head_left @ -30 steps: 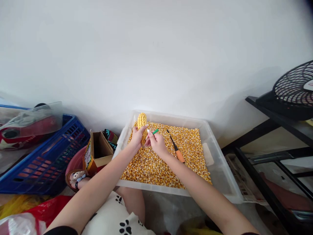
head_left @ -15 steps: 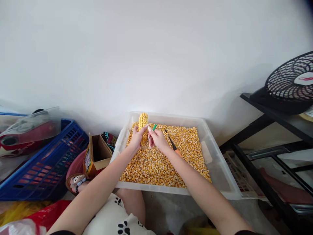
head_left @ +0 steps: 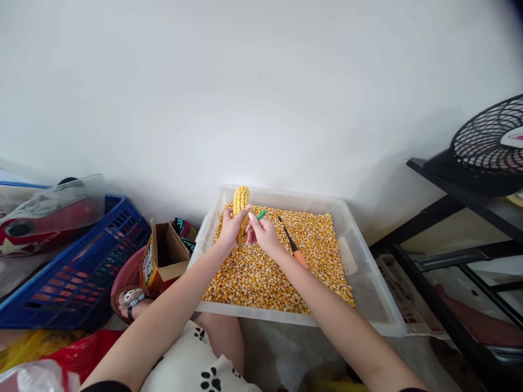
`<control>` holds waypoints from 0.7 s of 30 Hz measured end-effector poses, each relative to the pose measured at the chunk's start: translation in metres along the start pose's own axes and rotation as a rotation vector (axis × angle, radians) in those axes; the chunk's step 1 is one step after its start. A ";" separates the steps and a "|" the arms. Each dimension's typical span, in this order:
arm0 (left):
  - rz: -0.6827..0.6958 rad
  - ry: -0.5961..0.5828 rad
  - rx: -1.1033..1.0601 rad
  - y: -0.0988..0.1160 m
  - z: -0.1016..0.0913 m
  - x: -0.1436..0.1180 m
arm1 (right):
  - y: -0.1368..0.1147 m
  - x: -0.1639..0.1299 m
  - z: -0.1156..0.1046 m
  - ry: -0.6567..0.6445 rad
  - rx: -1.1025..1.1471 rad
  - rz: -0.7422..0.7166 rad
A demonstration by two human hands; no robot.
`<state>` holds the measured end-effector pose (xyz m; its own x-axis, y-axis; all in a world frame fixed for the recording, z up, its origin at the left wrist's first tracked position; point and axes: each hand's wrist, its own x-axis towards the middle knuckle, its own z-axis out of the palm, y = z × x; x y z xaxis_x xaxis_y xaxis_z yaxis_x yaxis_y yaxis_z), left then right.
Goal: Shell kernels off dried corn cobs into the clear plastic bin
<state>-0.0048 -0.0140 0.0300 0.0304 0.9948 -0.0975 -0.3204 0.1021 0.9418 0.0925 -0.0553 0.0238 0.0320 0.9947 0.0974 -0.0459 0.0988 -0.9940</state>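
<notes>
Corn cob (head_left: 241, 199) upright in left hand (head_left: 231, 228) fingers; right hand (head_left: 263, 235) pinches green-handled tool (head_left: 258, 217) beside it.

No words or numbers can be read here. The small cardboard box (head_left: 157, 260) left of the clear tub has a printed label on its side, but the print is too small to make out. The fan (head_left: 490, 142) on the black shelf has a red mark on its middle, too blurred to read.

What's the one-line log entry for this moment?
left hand: holds corn cob upright | right hand: holds green tool at cob | bin: loose kernels, orange tool
</notes>
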 end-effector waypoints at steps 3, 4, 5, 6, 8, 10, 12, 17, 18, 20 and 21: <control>0.068 0.002 0.068 -0.002 0.000 -0.002 | 0.001 -0.001 0.002 0.010 -0.003 0.034; 0.081 0.006 0.076 -0.002 0.000 -0.002 | 0.001 -0.001 0.002 0.012 -0.014 0.036; 0.090 0.012 0.079 -0.003 0.000 -0.002 | 0.001 -0.002 0.002 0.009 -0.034 0.030; 0.092 0.013 0.079 -0.004 0.000 -0.002 | 0.001 -0.002 0.003 0.000 -0.066 0.015; 0.076 -0.018 0.084 -0.006 -0.001 -0.001 | 0.002 -0.003 0.003 -0.018 -0.142 -0.027; 0.062 -0.065 0.111 -0.008 -0.001 0.001 | 0.004 -0.004 0.003 -0.027 -0.193 -0.051; 0.075 -0.092 0.158 -0.010 -0.001 0.002 | 0.006 -0.004 0.002 -0.022 -0.195 -0.046; 0.104 -0.023 0.222 -0.003 0.001 0.000 | 0.005 -0.002 0.001 -0.024 -0.096 -0.036; 0.090 -0.002 0.216 -0.001 0.002 0.000 | 0.004 -0.002 0.000 -0.024 -0.084 -0.037; 0.068 0.044 0.195 0.004 0.002 -0.001 | 0.002 -0.001 0.001 -0.019 -0.075 -0.042; 0.064 0.069 0.186 0.006 0.003 -0.001 | 0.002 -0.001 0.001 -0.016 -0.073 -0.046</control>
<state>-0.0043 -0.0145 0.0368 -0.0515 0.9973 -0.0517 -0.1393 0.0441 0.9893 0.0916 -0.0560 0.0218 0.0168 0.9896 0.1428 0.0286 0.1423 -0.9894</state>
